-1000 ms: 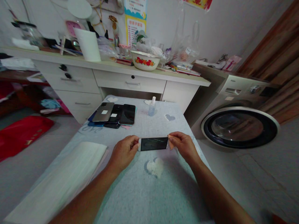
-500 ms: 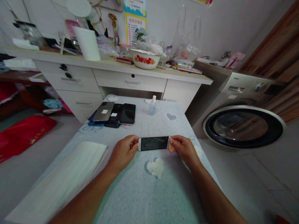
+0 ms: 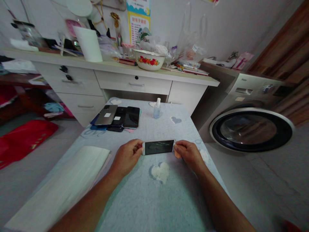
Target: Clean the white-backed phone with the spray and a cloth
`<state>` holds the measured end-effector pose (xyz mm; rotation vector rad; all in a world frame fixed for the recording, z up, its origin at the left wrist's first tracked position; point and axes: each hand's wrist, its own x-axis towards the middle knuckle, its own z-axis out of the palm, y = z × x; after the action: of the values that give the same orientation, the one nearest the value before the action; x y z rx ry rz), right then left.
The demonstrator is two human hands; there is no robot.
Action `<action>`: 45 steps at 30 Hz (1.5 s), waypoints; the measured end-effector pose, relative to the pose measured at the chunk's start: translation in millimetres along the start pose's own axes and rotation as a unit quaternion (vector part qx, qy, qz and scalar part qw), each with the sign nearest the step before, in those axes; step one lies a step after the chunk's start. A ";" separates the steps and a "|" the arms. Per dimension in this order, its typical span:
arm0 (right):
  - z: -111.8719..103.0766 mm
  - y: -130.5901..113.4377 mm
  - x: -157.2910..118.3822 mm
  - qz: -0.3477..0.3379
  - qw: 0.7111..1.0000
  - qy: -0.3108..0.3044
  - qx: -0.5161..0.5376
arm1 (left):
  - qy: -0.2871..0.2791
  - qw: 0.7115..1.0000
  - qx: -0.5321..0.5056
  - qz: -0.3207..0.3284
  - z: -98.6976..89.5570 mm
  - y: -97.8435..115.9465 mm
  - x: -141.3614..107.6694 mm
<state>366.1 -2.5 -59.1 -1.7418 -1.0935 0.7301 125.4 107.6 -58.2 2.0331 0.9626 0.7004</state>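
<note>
A white-framed phone [image 3: 159,147] with a dark screen lies lengthwise between my hands, over the table. Its left end is pinched by my left hand [image 3: 128,155], fingers closed. My right hand [image 3: 189,154] is closed on a small orange cloth [image 3: 178,152] at the phone's right end; the cloth touches that end. Light streaks cross the screen. Beyond, to the left, several phones lie stacked, among them a grey one [image 3: 106,115] and a black one [image 3: 131,117], and a clear spray bottle [image 3: 156,109] stands upright right of them.
The table [image 3: 154,206] wears a pale blue cloth with heart patterns. A long folded white sheet [image 3: 62,187] lies on its left side. Behind is a desk with drawers [image 3: 154,85], bearing a flowered bowl [image 3: 149,60] and a paper roll [image 3: 89,45]. A washing machine [image 3: 251,96] stands right.
</note>
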 end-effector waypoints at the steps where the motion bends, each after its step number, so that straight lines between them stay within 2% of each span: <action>1: 0.1 0.3 0.2 -0.009 1.000 0.017 0.008 | 0.001 1.000 -0.005 0.000 0.4 0.0 -0.1; 4: -0.5 1.6 0.3 -0.044 0.997 0.063 0.017 | 0.008 1.000 -0.011 0.005 1.8 -0.1 -0.7; 8: -1.8 -1.1 -2.6 -0.107 0.988 0.110 -0.033 | 0.013 1.000 -0.013 0.007 2.6 1.1 -2.4; 13: -2.1 -14.8 -10.3 -0.226 0.960 0.152 -0.072 | 0.008 1.000 0.011 0.009 4.0 1.8 -4.1; 19: -4.5 -34.6 -19.4 -0.321 0.922 0.173 -0.131 | -0.019 0.999 0.034 0.025 7.2 4.0 -2.8; 25: -4.9 -48.4 -24.9 -0.382 0.892 0.164 -0.175 | -0.036 0.992 0.095 0.073 9.4 7.1 1.3; 37: 1.7 -81.3 -15.6 -0.414 0.881 0.088 -0.212 | -0.083 0.986 0.112 0.086 -1.1 3.9 3.4; 40: 6.1 -88.5 -14.8 -0.411 0.881 0.072 -0.224 | -0.052 0.988 0.076 0.121 -6.6 8.3 0.6; 45: 16.1 -97.0 -16.8 -0.405 0.881 0.053 -0.241 | 0.072 0.978 -0.003 0.196 -14.1 21.4 -8.8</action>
<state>311.0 6.0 23.6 -1.4570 -1.8519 -0.1788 118.6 97.2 -34.2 2.2158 0.6384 1.0695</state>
